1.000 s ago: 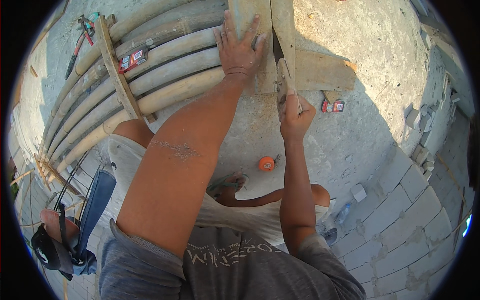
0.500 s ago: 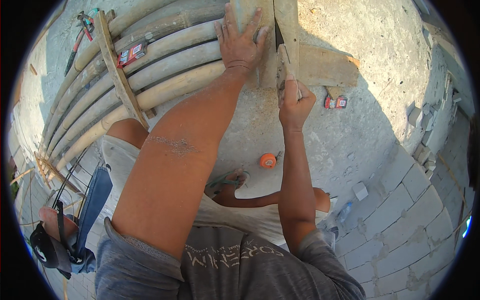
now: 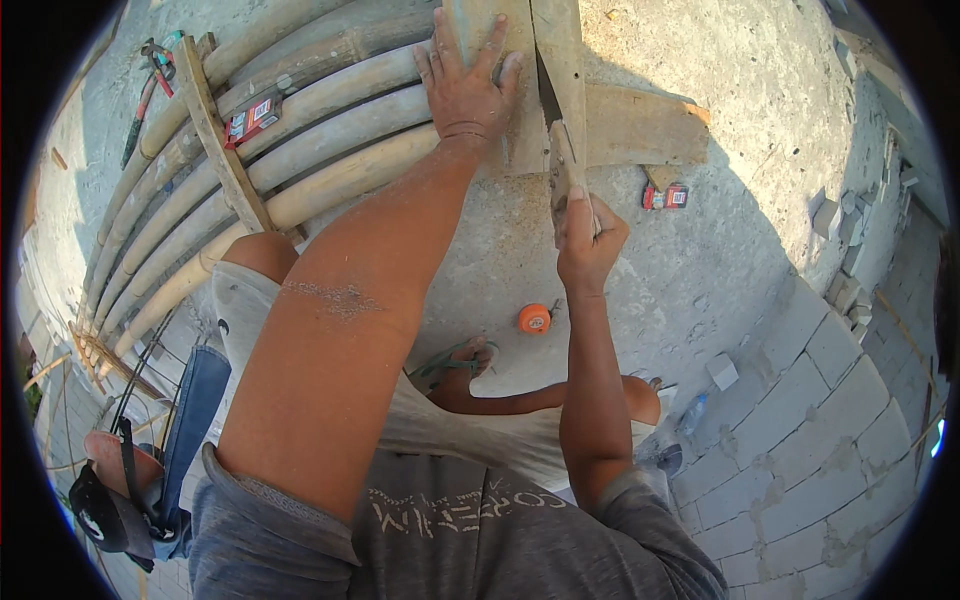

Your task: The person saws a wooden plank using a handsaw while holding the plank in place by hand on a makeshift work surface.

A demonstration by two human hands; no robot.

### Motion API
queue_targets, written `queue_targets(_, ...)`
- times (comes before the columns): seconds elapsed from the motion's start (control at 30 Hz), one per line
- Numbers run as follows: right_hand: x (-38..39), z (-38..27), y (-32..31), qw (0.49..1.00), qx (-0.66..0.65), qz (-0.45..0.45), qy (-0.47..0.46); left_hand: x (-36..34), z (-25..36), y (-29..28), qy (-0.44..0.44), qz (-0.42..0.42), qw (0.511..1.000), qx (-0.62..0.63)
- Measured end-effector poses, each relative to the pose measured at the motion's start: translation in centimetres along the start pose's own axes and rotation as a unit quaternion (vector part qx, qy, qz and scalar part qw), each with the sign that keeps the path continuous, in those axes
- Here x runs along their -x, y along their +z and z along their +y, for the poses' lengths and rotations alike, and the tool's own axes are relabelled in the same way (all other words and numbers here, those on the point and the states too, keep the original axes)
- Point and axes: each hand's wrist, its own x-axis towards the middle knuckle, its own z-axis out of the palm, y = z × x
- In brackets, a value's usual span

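My right hand [image 3: 590, 238] is wrapped round the wooden handle of a handsaw [image 3: 560, 165]. The saw's dark blade runs away from me into a gap in a pale wooden board [image 3: 512, 95]. Pressed flat on that board, left of the saw, my left hand [image 3: 466, 92] has its fingers spread. Under the board's left side lie several bamboo poles [image 3: 340, 142]. A shorter plank [image 3: 645, 125] sticks out to the right of the cut.
An orange round tool [image 3: 534, 319] sits on the concrete near my foot. Red packs [image 3: 665, 196] lie right of the saw and on the bamboo [image 3: 253, 121]. Pincers [image 3: 158, 62] rest at far left. Grey blocks [image 3: 840, 225] line the right side.
My right hand has drawn the saw back toward me, so more of its blade shows. My left hand stays on the board.
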Motion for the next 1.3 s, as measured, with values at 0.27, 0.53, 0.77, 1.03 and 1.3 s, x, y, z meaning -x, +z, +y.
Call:
queue_targets(0.27, 3.0, 0.7, -2.3, 1.000, -0.027, 0.014, 0.006, -0.1, 1.1, 0.3, 0.004, 0.004, 1.000, -0.025)
queue_targets(0.53, 9.5, -1.8, -4.8, 0.999, -0.026, -0.011, 0.036, -0.2, -1.2, -0.9, -0.001, 0.014, 0.999, -0.031)
queue_targets(0.77, -0.8, 1.5, -0.2, 0.999, -0.020, 0.032, -0.005, -0.1, 1.4, 0.6, 0.005, 0.011, 1.000, -0.018)
queue_targets(1.03, 12.8, -1.2, -7.3, 1.000, 0.027, -0.009, -0.005, -0.1, -0.4, -0.8, -0.006, 0.004, 0.999, -0.034)
queue_targets(1.3, -0.1, 1.0, 1.0, 0.999, 0.019, 0.024, -0.035, 0.6, 0.1, 0.6, 0.000, 0.007, 1.000, -0.030)
